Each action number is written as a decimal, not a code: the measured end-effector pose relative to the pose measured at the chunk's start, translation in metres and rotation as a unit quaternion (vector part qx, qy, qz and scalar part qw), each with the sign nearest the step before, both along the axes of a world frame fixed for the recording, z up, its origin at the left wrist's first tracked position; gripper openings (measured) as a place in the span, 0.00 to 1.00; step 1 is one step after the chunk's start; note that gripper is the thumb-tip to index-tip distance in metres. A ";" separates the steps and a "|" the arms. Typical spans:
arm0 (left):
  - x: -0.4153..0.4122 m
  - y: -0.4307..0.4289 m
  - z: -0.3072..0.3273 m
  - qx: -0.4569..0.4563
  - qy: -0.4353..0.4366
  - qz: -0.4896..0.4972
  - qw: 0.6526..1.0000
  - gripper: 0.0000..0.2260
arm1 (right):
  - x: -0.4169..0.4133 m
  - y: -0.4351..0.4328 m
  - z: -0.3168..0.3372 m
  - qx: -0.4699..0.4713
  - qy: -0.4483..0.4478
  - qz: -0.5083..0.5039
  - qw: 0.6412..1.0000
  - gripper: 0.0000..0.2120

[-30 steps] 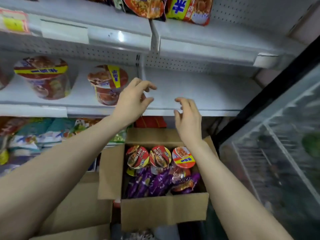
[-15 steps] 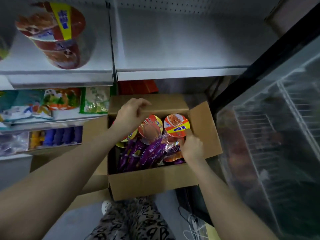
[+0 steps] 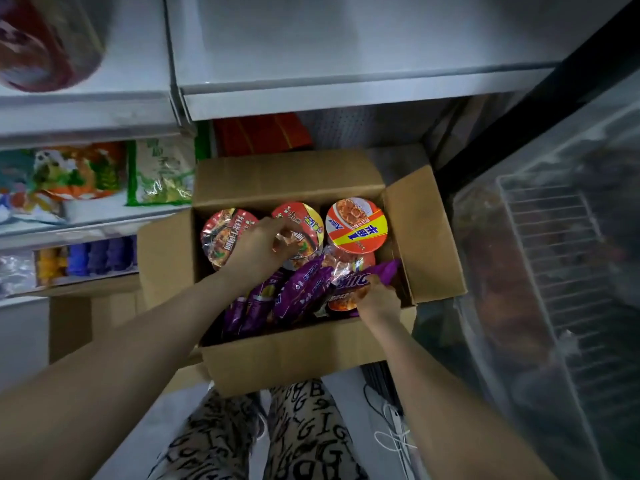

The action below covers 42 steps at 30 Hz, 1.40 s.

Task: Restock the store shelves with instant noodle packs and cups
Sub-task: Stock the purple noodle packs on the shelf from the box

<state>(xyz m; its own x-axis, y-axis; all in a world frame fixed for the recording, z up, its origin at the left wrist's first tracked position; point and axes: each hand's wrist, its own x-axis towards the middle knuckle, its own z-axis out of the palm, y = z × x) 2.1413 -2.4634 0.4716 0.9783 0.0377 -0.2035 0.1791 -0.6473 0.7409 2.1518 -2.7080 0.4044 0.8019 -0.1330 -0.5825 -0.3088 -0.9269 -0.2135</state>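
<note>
An open cardboard box [image 3: 298, 355] stands on the floor below the shelves. At its back stand three noodle cups: a dark red one [image 3: 220, 233], a red and yellow one [image 3: 304, 220], and an orange one with a yellow band [image 3: 356, 225]. Several purple noodle packs [image 3: 301, 292] lie in front of them. My left hand [image 3: 258, 247] rests over the middle cup, fingers curled on its lid. My right hand [image 3: 377, 299] pinches the rightmost purple pack [image 3: 381, 271] at the box's front right.
A bare white shelf [image 3: 346, 98] runs above the box. One noodle cup [image 3: 45, 43] lies on the upper left shelf. Bagged goods [image 3: 104, 174] fill the lower left shelves. A glass-fronted freezer [image 3: 554, 271] stands on the right, and cables [image 3: 391, 431] lie on the floor.
Both hands dropped from the shelf into the box. My view tilted down. My left hand settled on the middle cup and my right hand took hold of a purple pack.
</note>
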 end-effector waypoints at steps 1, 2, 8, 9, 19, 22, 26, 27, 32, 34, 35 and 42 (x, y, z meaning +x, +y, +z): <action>0.000 -0.002 -0.006 -0.001 0.006 -0.005 1.000 0.12 | 0.000 -0.001 -0.006 0.012 0.010 -0.015 1.000 0.18; 0.000 -0.004 -0.011 -0.007 0.013 -0.009 1.000 0.13 | 0.001 -0.001 -0.012 0.024 0.017 -0.030 0.999 0.19; 0.000 -0.008 -0.025 -0.025 0.046 -0.027 0.998 0.14 | 0.009 -0.003 -0.025 0.090 0.016 -0.133 0.987 0.24; 0.000 -0.008 -0.024 -0.024 0.048 -0.026 0.998 0.14 | 0.010 -0.002 -0.023 0.102 0.014 -0.152 0.983 0.25; -0.010 -0.005 0.015 -0.049 0.075 -0.024 0.996 0.14 | 0.010 0.001 0.079 0.337 0.013 -0.277 0.900 0.20; -0.017 0.002 0.030 -0.047 0.092 -0.018 0.994 0.17 | 0.009 0.008 0.108 0.397 0.028 -0.264 0.879 0.21; -0.025 0.018 0.048 -0.080 0.120 0.014 0.990 0.23 | 0.008 0.027 0.135 0.466 0.047 -0.236 0.851 0.22; -0.027 0.022 0.053 -0.098 0.119 0.028 0.988 0.23 | 0.008 0.033 0.141 0.477 0.052 -0.226 0.848 0.22; -0.038 0.040 0.073 -0.225 0.085 0.098 0.966 0.28 | 0.006 0.064 0.156 0.531 0.078 -0.180 0.824 0.23; -0.042 0.045 0.075 -0.250 0.070 0.114 0.959 0.31 | 0.007 0.073 0.159 0.530 0.081 -0.165 0.828 0.22; -0.044 0.048 0.075 -0.266 0.067 0.125 0.953 0.32 | 0.006 0.077 0.160 0.527 0.084 -0.153 0.832 0.22; -0.059 0.067 0.068 -0.319 0.059 0.201 0.924 0.33 | 0.010 0.097 0.156 0.528 0.092 -0.112 0.837 0.20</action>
